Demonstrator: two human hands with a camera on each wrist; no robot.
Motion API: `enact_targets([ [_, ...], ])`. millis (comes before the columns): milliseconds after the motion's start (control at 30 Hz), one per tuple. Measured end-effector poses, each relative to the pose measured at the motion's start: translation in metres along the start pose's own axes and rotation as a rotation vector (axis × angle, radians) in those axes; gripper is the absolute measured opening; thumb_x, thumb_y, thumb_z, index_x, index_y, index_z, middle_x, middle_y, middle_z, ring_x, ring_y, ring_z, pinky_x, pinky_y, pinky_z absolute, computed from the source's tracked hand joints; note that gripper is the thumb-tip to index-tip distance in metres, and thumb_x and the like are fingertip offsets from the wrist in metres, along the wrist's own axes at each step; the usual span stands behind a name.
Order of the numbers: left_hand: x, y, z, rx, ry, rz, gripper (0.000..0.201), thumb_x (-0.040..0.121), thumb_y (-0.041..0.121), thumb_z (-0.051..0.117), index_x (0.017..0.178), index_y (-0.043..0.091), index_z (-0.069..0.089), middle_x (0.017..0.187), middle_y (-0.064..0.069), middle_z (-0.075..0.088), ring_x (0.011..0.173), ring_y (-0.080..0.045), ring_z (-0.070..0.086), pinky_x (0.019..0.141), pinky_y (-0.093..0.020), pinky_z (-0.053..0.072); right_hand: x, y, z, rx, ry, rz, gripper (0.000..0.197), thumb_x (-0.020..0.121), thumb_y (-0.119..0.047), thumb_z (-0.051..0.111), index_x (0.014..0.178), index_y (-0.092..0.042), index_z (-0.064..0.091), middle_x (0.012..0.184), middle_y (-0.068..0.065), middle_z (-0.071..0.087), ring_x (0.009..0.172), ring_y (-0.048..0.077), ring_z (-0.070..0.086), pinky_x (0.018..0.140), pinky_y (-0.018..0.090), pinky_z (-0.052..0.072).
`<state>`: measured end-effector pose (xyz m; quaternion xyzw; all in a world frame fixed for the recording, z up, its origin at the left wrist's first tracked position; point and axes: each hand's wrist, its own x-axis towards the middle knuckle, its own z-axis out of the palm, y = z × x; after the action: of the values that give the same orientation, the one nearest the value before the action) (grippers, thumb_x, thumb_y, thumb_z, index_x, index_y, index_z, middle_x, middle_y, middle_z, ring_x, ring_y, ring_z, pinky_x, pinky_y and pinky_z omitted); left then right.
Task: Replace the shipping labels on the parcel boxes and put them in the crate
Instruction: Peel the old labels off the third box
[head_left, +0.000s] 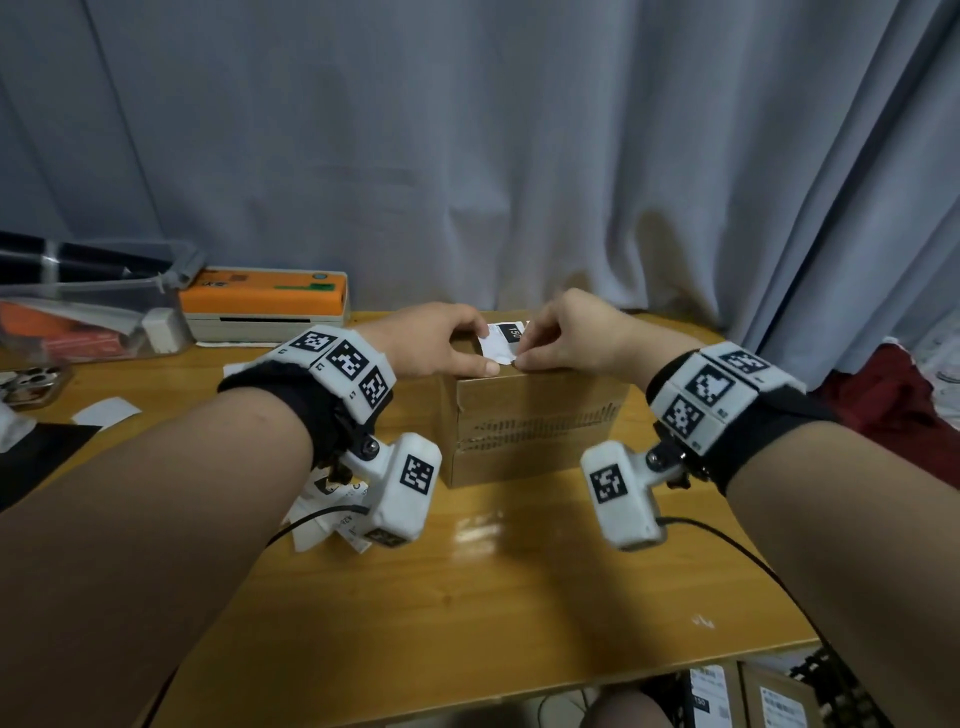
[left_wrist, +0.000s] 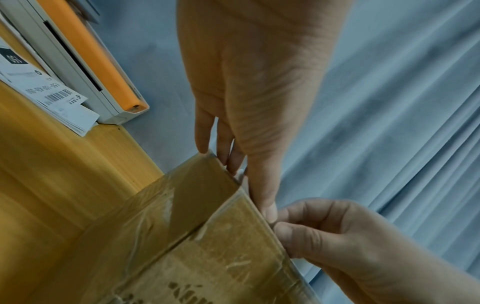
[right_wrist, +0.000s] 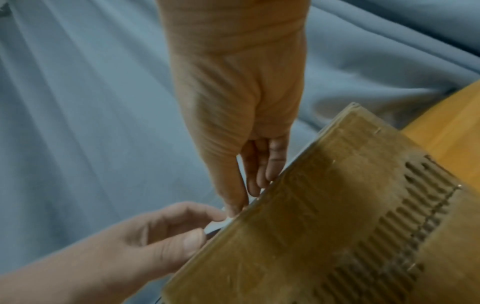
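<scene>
On the desk (head_left: 467, 597), parcel box (head_left: 530, 421) stands centred. Left hand (head_left: 436, 343) and right hand (head_left: 576, 332) both pinch the white shipping label (head_left: 501, 343), partly lifted from its top.

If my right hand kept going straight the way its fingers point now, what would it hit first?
The right hand points left across the top of the box. It would almost at once meet the left hand, whose thumb nearly touches it at the label; depth looks shared.
</scene>
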<state>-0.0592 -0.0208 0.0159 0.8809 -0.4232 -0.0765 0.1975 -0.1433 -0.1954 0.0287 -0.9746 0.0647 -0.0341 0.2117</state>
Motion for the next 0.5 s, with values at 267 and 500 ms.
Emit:
enact_targets([
  [267,-0.002,0.001,0.000,0.017,-0.009,-0.019,0.054,0.080,0.049,0.065,0.126,0.023,0.052,0.130,0.002,0.054,0.118,-0.015,0.051,0.098,-0.030,0.042,0.013,-0.014,0.008,-0.201,-0.006,0.045,0.015,0.082,-0.026,0.065,0.071,-0.016,0.065,0.070,0.002,0.061,0.072,0.021,0.058,0.066,0.027,0.042],
  [500,0.000,-0.001,0.000,0.008,-0.001,-0.021,0.053,0.079,0.050,0.066,0.123,0.023,0.053,0.125,0.003,0.057,0.111,-0.015,0.053,0.096,-0.032,0.045,0.011,-0.013,0.005,-0.378,-0.173,0.038,0.023,0.097,-0.024,0.040,0.082,-0.015,0.056,0.087,0.003,0.055,0.087,0.024,0.053,0.077,0.032,0.043],
])
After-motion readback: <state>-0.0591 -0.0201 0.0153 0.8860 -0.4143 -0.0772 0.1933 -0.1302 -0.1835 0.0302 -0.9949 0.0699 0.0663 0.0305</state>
